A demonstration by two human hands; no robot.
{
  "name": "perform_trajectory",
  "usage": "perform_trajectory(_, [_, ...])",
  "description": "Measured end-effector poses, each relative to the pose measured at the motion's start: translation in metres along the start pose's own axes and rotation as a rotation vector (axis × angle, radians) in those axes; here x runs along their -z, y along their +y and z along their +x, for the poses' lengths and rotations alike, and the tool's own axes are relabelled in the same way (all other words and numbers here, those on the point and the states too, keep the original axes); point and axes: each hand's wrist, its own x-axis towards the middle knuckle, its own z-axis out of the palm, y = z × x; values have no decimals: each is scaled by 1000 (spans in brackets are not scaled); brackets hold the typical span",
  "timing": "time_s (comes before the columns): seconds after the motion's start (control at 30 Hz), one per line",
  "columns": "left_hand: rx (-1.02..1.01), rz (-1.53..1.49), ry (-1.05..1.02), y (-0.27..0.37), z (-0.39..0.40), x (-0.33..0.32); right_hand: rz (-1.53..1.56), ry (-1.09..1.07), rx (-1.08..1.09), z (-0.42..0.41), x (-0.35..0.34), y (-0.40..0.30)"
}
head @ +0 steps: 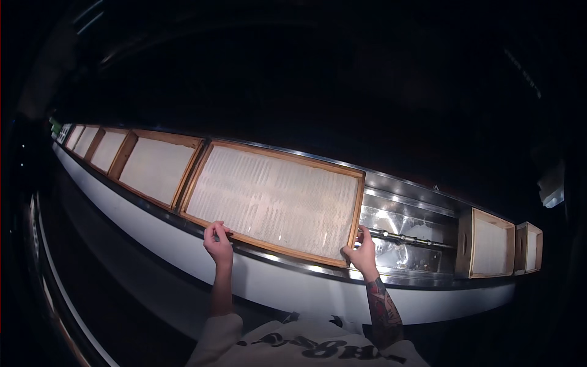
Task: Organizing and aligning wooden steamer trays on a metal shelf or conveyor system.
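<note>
Before me lies a large shallow wooden tray (280, 245), its inside covered by a pale, finely textured, striped layer (275, 197). My right hand (363, 252) grips the tray's near right corner, thumb on the rim and fingers around the outer side. At the near long rim, my left hand (218, 245) has its fingers curled in. Whether those fingertips press on the wood or pinch something small is not clear. Beneath the tray's right end, a long stainless steel trough (403, 215) shows, with a metal rod (403, 239) running along it.
More wooden trays with pale insides stretch left, the nearest tray (156, 167) close beside the large one. To the right stand a deeper wooden box (493, 245) and a smaller box (531, 250). A white front panel (160, 252) runs below the trough's edge. The surroundings are dark.
</note>
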Motion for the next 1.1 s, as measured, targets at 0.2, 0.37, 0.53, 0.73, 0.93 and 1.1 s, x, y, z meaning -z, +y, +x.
perform_trajectory(0.2, [-356,463,-127,14,56,14,110,129,-73,4,31,58])
perform_trajectory(0.37, [145,128,-448,-25,74,-5,402,84,-226,4,111,119])
perform_trajectory(0.53, [462,-127,-914,-17,49,-69,371,212,-165,-5,170,171])
perform_trajectory(0.73, [482,-206,-1041,1,6,-112,432,308,-207,-11,217,213])
perform_trajectory(0.93, [554,-172,-958,-8,-21,-124,566,224,-260,-4,230,222])
perform_trajectory(1.1, [620,-347,-963,14,-31,-120,609,189,-233,-10,233,214])
